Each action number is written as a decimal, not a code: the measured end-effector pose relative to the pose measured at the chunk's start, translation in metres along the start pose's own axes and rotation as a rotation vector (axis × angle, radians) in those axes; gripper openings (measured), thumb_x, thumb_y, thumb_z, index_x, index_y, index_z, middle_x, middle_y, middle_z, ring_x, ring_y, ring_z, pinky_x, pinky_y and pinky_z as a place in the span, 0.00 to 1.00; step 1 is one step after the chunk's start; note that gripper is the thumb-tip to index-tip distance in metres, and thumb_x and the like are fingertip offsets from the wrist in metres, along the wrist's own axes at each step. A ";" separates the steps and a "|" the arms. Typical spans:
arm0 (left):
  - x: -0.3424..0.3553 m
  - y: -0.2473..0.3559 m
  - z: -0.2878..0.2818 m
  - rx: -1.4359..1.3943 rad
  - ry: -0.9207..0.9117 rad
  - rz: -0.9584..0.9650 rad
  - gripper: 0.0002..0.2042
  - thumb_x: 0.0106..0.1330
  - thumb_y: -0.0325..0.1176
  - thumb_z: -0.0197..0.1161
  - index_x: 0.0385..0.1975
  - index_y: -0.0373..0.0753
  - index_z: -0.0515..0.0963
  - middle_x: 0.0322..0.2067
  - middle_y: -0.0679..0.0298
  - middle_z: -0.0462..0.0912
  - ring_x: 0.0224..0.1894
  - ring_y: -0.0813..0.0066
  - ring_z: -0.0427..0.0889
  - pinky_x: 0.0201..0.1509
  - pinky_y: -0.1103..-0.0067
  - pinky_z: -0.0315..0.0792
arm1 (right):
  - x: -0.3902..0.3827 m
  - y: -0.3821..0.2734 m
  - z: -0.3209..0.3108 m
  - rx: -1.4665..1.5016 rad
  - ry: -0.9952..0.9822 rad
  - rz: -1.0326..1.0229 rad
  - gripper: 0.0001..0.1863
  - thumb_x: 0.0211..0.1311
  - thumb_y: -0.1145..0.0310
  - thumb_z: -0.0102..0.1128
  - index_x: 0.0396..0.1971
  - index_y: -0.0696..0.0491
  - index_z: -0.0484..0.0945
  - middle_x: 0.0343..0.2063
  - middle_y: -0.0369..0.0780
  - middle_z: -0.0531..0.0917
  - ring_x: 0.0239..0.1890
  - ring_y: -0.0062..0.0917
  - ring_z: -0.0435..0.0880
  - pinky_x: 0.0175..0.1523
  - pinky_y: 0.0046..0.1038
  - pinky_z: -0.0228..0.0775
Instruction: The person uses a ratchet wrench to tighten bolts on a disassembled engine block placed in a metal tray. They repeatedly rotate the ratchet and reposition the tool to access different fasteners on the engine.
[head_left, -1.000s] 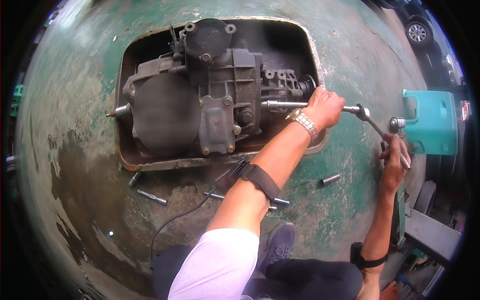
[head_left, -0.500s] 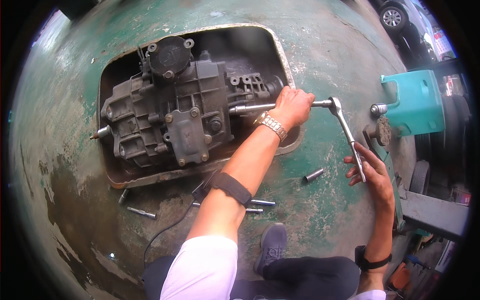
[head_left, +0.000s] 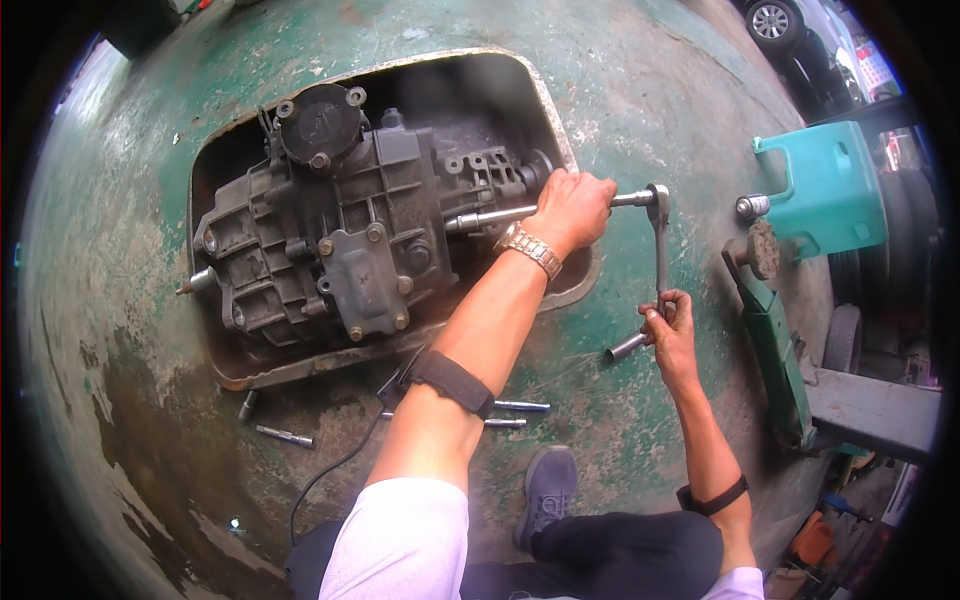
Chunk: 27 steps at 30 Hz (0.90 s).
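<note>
1. Both hands are on one tool: left hand (head_left: 577,210) wrapped around the extension bar (head_left: 500,216), right hand (head_left: 674,335) pinching the ratchet (head_left: 661,245) by its handle end.
2. Ratchet and bar are joined; the bar's far end reaches the gearbox (head_left: 330,220), lying in the tray (head_left: 552,110).
3. Whether any fastener there has loosened, I cannot tell.
4. Bolts (head_left: 401,321) remain in the cover plate (head_left: 365,285).

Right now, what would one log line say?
left hand: gripping extension bar | right hand: holding ratchet | gearbox: in tray
</note>
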<state>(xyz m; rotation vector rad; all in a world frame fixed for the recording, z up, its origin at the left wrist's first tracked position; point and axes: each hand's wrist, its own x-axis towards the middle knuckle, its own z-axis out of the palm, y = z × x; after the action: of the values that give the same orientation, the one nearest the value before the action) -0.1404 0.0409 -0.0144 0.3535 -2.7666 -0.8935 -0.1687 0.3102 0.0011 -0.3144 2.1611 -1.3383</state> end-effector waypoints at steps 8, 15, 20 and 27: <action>-0.003 -0.001 0.001 -0.020 0.132 0.061 0.06 0.58 0.29 0.55 0.29 0.42 0.80 0.26 0.53 0.83 0.34 0.54 0.84 0.39 0.63 0.73 | 0.007 0.005 -0.003 0.068 -0.036 -0.008 0.20 0.60 0.72 0.64 0.49 0.52 0.67 0.42 0.39 0.79 0.39 0.18 0.76 0.42 0.23 0.72; -0.005 0.001 -0.002 -0.042 0.118 0.060 0.06 0.58 0.29 0.55 0.29 0.41 0.80 0.26 0.53 0.83 0.34 0.55 0.84 0.39 0.64 0.74 | -0.019 -0.034 -0.017 -0.002 -0.060 -0.030 0.14 0.61 0.69 0.65 0.44 0.53 0.74 0.36 0.32 0.80 0.34 0.13 0.75 0.34 0.16 0.69; -0.006 0.001 -0.002 -0.016 0.169 0.069 0.06 0.58 0.29 0.54 0.28 0.41 0.80 0.26 0.53 0.83 0.34 0.54 0.84 0.39 0.64 0.74 | -0.013 -0.028 -0.014 0.008 -0.046 -0.035 0.15 0.62 0.68 0.65 0.46 0.53 0.72 0.36 0.34 0.81 0.34 0.14 0.77 0.33 0.16 0.70; -0.006 0.000 -0.001 -0.007 0.184 0.088 0.06 0.58 0.29 0.55 0.29 0.40 0.80 0.25 0.52 0.83 0.33 0.53 0.83 0.38 0.63 0.75 | 0.011 -0.030 -0.020 0.108 -0.021 0.091 0.23 0.68 0.55 0.56 0.53 0.56 0.67 0.35 0.43 0.83 0.30 0.22 0.82 0.32 0.21 0.75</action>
<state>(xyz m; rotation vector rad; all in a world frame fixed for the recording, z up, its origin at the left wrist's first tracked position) -0.1345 0.0423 -0.0148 0.2943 -2.5888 -0.8067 -0.1924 0.3056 0.0308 -0.1847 2.0518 -1.3877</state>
